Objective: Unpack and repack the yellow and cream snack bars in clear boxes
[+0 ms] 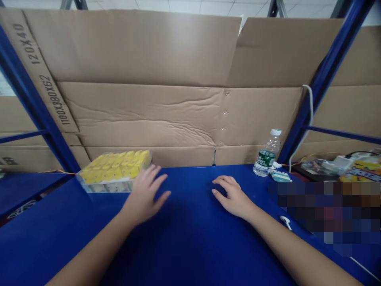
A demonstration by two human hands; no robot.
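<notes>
My left hand (146,196) is open, fingers spread, over the right end of a clear-wrapped pack of yellow and white boxes (114,166). It covers part of the pack's front right corner; whether it touches the wrap I cannot tell. Near the middle right of the blue tabletop (184,246), my right hand (230,195) is open with fingers slightly curved and thumb apart. Nothing is in it. The closest thing to it is an upright clear plastic water bottle (267,155) with a green label and white cap, behind and to its right.
Cardboard sheets (143,55) wall off the back between blue metal posts (327,75). A small light-blue and white packet (280,176) lies beside the bottle. One white earbud (285,221) rests near my right forearm. Wires and a yellow package (363,171) sit at far right; below them the picture is pixelated.
</notes>
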